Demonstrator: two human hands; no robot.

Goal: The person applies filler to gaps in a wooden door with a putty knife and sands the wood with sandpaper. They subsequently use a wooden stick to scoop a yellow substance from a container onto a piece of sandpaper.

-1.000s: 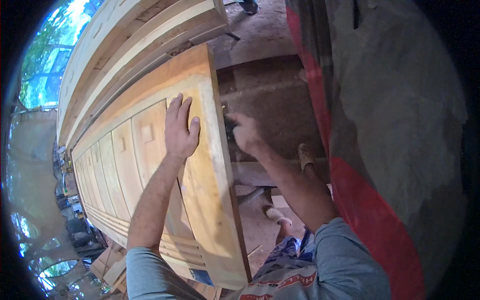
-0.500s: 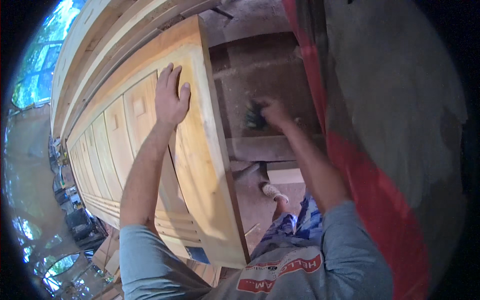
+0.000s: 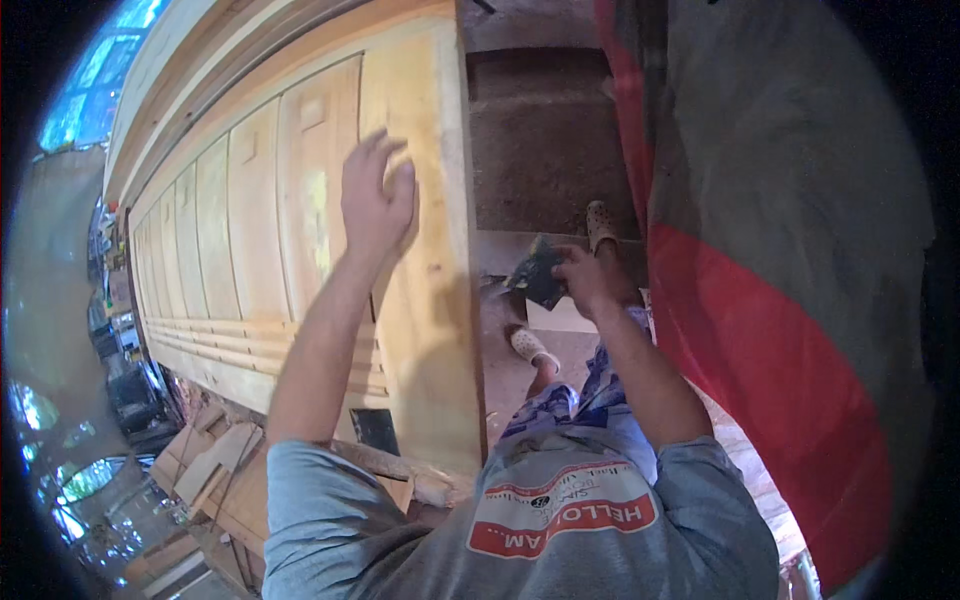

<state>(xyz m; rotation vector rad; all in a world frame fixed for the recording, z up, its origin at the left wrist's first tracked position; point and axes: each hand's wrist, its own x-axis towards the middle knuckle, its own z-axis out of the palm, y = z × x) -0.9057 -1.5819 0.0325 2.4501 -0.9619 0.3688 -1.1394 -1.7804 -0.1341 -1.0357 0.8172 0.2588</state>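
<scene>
A pale wooden door with raised panels and slats lies at my left. My left hand is over its right-hand frame piece, fingers loosely bent and thumb apart, holding nothing. Whether it touches the wood I cannot tell. Off the door's right edge, my right hand grips a dark, crumpled sheet of sandpaper by its right side. A second dark, flat square rests on the lower part of the door.
More wooden frames stand beyond the door. A red and dark cloth hangs along my right. Offcuts are heaped at lower left. My feet in pale clogs stand on the floor beside the door.
My right hand has drawn nearer to my body with the sandpaper. My left hand's fingers have gone from spread flat to more bent. The view has shifted, and a second clog shows.
</scene>
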